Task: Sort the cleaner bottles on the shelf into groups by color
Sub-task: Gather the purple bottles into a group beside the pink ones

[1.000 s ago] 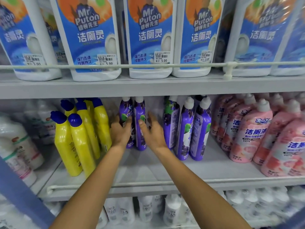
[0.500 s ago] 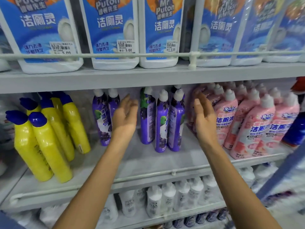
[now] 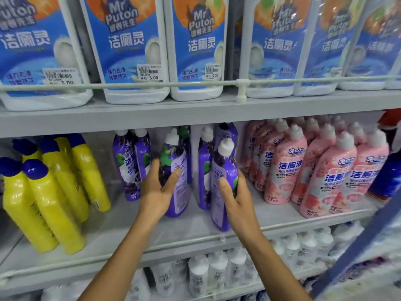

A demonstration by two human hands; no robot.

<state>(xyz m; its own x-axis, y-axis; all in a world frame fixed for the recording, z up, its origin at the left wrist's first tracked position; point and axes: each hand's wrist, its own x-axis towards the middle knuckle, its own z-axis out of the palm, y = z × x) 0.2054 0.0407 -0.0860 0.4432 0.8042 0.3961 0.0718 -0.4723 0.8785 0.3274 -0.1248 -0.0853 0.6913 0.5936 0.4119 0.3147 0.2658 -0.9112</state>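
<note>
On the middle shelf (image 3: 130,231) the person has a purple cleaner bottle in each hand. The left hand (image 3: 156,193) wraps one purple bottle (image 3: 176,170) around its lower body, thumb across the label, fingers (image 3: 152,170) curled behind it; the bottle stands roughly upright, its base near the middle of the shelf. The right hand (image 3: 235,197) grips a second purple bottle (image 3: 223,177) closer to the shelf's front edge, thumb on the front and the other fingers round the far side; this bottle leans slightly with its white cap tipped towards the back. Between the two held bottles another purple one (image 3: 205,168) stands untouched, and a pair of purple bottles (image 3: 132,164) stands just left of the left hand. The yellow bottles (image 3: 50,198) with blue caps cluster towards the shelf's left end, the pink bottles (image 3: 321,170) fill the right end. Large blue-labelled jugs (image 3: 134,51) line the shelf above behind a rail, white bottles (image 3: 208,272) sit on the shelf below
</note>
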